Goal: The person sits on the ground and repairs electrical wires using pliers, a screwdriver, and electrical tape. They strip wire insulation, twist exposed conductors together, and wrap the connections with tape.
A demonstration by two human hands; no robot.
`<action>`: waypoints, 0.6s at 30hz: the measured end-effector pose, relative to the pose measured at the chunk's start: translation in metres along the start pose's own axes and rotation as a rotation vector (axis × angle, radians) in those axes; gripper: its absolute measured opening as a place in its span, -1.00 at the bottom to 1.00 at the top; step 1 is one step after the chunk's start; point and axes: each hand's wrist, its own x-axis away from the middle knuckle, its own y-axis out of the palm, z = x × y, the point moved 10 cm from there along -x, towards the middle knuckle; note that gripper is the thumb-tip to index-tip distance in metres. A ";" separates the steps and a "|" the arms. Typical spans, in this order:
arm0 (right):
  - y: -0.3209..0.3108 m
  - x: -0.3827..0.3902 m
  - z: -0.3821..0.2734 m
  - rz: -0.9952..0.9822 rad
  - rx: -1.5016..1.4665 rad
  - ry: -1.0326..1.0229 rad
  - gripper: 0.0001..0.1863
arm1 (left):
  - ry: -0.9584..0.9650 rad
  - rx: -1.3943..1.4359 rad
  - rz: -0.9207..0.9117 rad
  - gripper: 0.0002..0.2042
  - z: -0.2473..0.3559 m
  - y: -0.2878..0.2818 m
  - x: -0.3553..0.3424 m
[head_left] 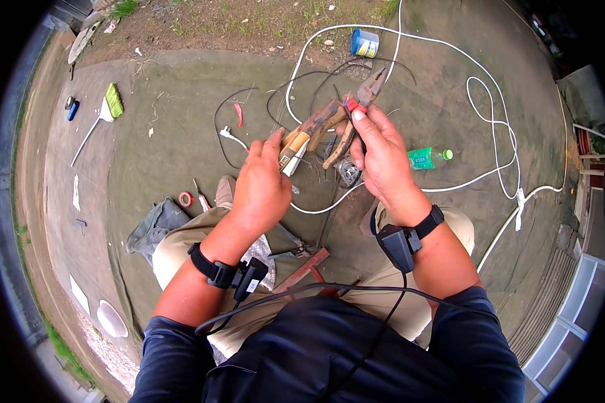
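Observation:
My left hand (260, 185) grips a worn brown piece (301, 138) with an orange-tan strip, perhaps wood, its exact kind unclear; a white object beneath it is partly hidden. My right hand (383, 158) holds worn pliers (371, 86) pointing up and away from me, with a small red item (354, 104) and dark wire pinched by the thumb near the pivot. The brown piece's far end reaches up beside the pliers. Below both hands lie tangled wires, a clear bundle (348, 171) of small items and a white plug (225, 131).
On the green ground sheet (161, 134) are a green bottle (422, 158), blue tin (364, 43), white cable (467, 185), red tape roll (185, 199), green-headed tool (113, 101) and grey cloth (154, 221). A reddish stool (302, 272) stands between my legs; a framed panel (571, 309) is at right.

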 end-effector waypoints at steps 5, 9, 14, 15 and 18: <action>0.002 0.001 0.001 0.000 0.006 0.021 -0.59 | 0.039 -0.023 0.031 -0.39 0.003 -0.002 0.000; 0.002 0.002 0.001 0.005 0.001 0.022 -0.60 | 0.001 -0.054 0.024 -0.47 0.000 -0.003 -0.001; -0.001 0.000 -0.001 0.017 -0.001 0.006 -0.59 | -0.047 -0.024 -0.018 -0.60 -0.004 -0.002 -0.004; -0.001 0.000 -0.002 0.018 -0.001 -0.003 -0.59 | -0.093 -0.015 -0.053 -0.63 -0.008 0.001 -0.003; -0.001 0.000 0.000 0.007 -0.012 0.001 -0.59 | -0.198 -0.004 -0.130 -0.69 -0.015 0.008 0.000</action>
